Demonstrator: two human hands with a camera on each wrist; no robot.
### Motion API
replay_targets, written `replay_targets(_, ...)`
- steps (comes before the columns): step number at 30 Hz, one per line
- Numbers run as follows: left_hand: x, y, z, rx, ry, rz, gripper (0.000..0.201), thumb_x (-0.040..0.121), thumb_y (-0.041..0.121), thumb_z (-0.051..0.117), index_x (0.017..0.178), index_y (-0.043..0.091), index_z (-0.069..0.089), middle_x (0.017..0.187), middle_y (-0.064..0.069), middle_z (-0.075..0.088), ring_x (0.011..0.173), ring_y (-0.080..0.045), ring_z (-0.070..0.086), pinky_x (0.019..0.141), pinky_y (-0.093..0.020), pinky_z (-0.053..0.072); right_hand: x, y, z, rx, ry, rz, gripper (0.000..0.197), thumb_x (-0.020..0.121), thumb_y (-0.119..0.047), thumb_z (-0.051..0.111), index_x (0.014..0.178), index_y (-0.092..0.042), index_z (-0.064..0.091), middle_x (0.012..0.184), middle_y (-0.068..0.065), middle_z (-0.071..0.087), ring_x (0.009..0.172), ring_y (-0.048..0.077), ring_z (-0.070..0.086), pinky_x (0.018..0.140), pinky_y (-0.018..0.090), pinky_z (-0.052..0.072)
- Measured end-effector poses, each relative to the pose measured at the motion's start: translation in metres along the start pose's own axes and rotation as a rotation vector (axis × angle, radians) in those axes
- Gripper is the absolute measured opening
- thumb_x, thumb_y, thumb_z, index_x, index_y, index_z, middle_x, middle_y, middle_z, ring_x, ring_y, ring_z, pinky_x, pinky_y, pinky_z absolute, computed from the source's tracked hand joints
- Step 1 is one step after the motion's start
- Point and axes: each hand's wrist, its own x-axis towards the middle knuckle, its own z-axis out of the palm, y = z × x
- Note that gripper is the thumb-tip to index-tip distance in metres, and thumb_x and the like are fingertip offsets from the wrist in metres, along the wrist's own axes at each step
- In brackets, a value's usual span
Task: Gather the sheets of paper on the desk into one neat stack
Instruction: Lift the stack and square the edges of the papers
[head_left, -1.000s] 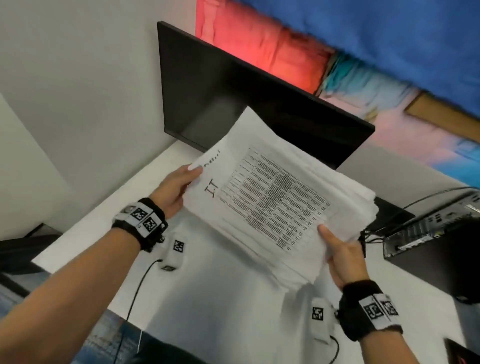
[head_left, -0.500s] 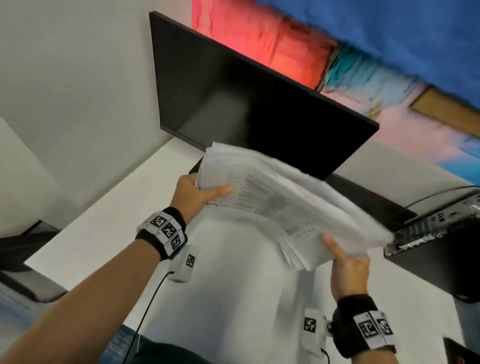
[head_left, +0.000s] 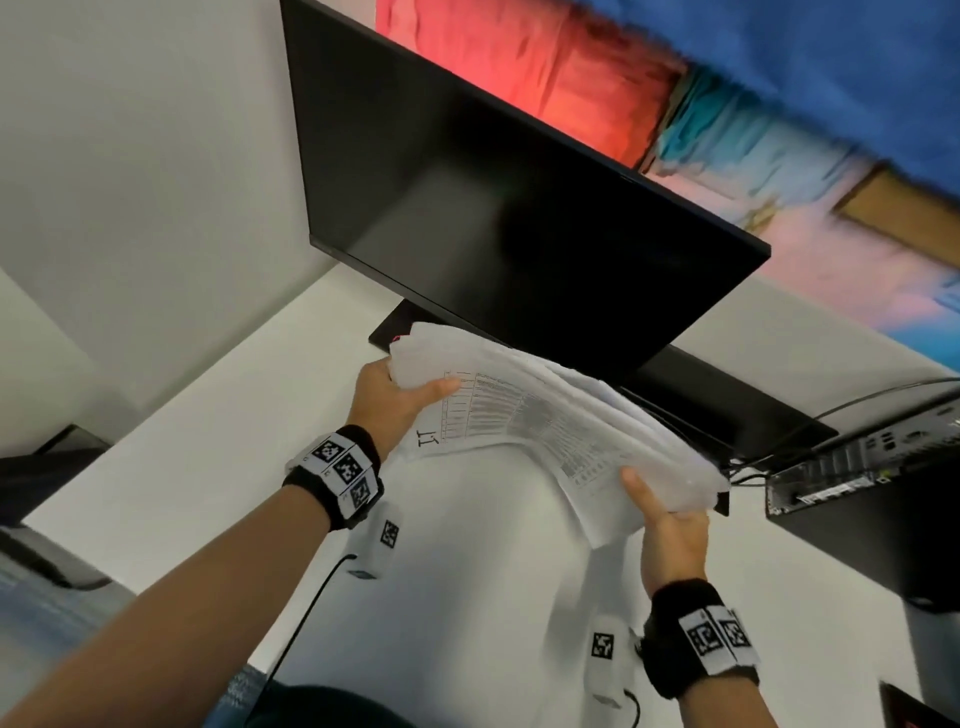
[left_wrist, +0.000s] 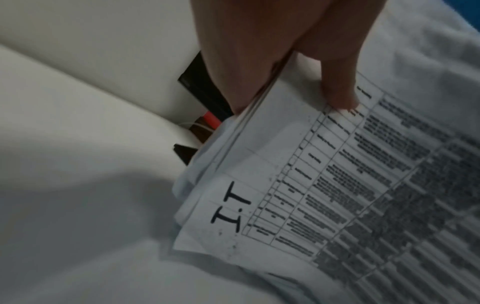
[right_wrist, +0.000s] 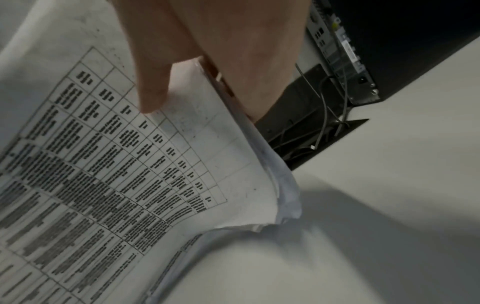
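Left hand (head_left: 395, 397) & right hand (head_left: 670, 535) each pinch an end of the paper stack (head_left: 561, 431), thumbs on top, above the desk (head_left: 208, 415). Sheets look gathered; edges ragged, so squaring & setting down remain.

The sheets of paper (head_left: 561, 431) are thin, matt, limp white stock printed with grey tables, the desk (head_left: 208, 447) is a smooth matt white, the monitor (head_left: 498, 218) has a glossy black screen, and the far-right computer case (head_left: 883, 499) looks matt black.
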Motion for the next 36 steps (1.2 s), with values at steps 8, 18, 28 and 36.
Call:
replay_targets(8,0.003,-0.009,0.013,0.057,-0.027,-0.020,0.015,0.083,0.020,0.080,0.095,0.026,0.074,0.087,0.013,0.078,0.088,-0.008,0.077,0.078,-0.029,0.063,0.003,0.006,0.008,-0.016,0.064,0.056,0.034,0.078,-0.013,0.079,0.111,-0.016,0.071,0.097,-0.004,0.078,0.093,0.014,0.073,0.080,0.026,0.057)
replay_targets(18,-0.006,-0.025,0.007,0.078,-0.134,-0.156,0.041,0.068,0.008,0.090,0.102,0.018,0.070,0.100,0.000,0.078,0.096,-0.018,0.074,0.081,-0.029,0.061,-0.004,0.040,-0.007,-0.186,0.080,0.244,0.028,0.077,-0.005,0.071,0.102,-0.016,0.066,0.105,0.012,0.066,0.099,0.032,0.060,0.082,0.040,0.045)
replay_targets(28,-0.006,-0.020,0.023,0.060,-0.094,-0.130,0.046,0.070,0.007,0.089,0.113,0.009,0.072,0.101,0.000,0.078,0.095,-0.016,0.075,0.082,-0.032,0.062,-0.001,0.035,0.000,-0.050,0.164,0.202,0.047,0.074,0.000,0.074,0.121,-0.004,0.067,0.109,0.012,0.072,0.109,0.035,0.065,0.098,0.044,0.049)
replay_targets(36,-0.007,0.000,0.015,-0.014,0.000,-0.023,0.032,0.084,0.029,0.078,0.107,0.012,0.064,0.100,0.004,0.074,0.093,-0.013,0.073,0.078,-0.027,0.058,-0.006,0.014,-0.009,-0.142,0.147,-0.058,0.066,0.074,0.001,0.079,0.132,-0.018,0.055,0.122,0.004,0.064,0.111,0.021,0.062,0.096,0.035,0.050)
